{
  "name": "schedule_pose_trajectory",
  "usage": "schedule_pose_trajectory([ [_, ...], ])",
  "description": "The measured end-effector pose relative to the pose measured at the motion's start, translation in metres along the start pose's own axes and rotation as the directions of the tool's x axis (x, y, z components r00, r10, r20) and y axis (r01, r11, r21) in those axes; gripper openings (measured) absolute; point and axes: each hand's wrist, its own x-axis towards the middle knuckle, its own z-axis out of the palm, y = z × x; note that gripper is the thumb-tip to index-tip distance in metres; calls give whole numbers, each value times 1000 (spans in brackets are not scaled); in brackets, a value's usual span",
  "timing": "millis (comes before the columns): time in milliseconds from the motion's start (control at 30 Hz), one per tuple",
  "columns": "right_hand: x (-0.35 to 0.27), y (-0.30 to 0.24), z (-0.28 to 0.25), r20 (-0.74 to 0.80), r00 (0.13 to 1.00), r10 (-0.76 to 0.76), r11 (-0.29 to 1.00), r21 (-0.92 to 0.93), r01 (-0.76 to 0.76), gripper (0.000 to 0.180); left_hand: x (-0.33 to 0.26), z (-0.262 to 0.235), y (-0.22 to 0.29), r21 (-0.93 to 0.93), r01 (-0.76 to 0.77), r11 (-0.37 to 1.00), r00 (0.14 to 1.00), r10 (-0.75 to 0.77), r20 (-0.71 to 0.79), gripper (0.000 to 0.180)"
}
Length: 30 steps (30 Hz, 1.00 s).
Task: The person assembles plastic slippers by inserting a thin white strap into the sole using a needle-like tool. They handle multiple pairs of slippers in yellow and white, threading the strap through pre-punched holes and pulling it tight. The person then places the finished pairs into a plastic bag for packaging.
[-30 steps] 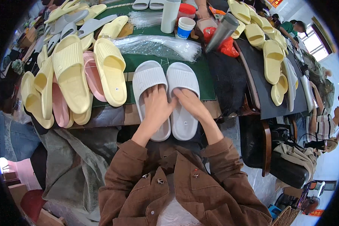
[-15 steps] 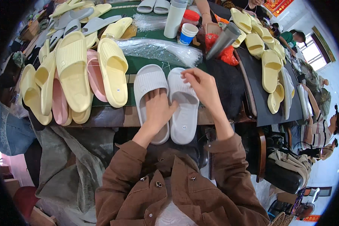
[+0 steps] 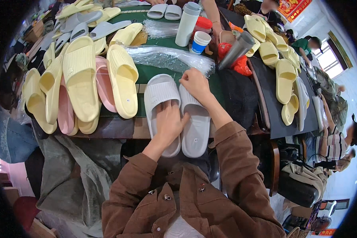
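The left hand (image 3: 168, 123) lies flat, fingers spread, on the footbed of the left white slide (image 3: 161, 107), which sits at the near table edge. At its 1 o'clock the right hand (image 3: 195, 84), fingers curled together, presses on the toe end of the right white slide (image 3: 196, 127), touching its mate. At 12 o'clock lies a clear plastic bag bundle (image 3: 168, 58); at 9 o'clock, yellow slides (image 3: 123, 79) and a pink slide (image 3: 104, 85) on the green table (image 3: 150, 73).
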Motion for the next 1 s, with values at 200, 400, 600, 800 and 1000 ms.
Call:
schedule_pose_trajectory([
  [200, 2, -3, -13, 37, 981, 191, 847, 498, -184, 18, 0, -1, 0, -26, 8, 1000, 1000, -8, -13, 49],
  [400, 8, -6, -13, 86, 957, 277, 580, 779, -238, 19, 1, -1, 2, 11, -12, 1000, 999, 13, -41, 49],
  [600, 10, 1, -1, -79, 986, 146, 870, 485, -90, 22, 1, -1, 1, 42, 4, 999, 999, -6, 46, 55],
  [800, 17, -4, 10, 76, 990, 122, 908, 395, -142, 28, -1, 2, -3, 6, -53, 999, 999, 53, -4, 49],
  [1000, 18, -7, 10, 92, 996, -3, 931, 364, -31, 22, -1, 0, -1, 2, -40, 999, 998, 40, 38, 48],
])
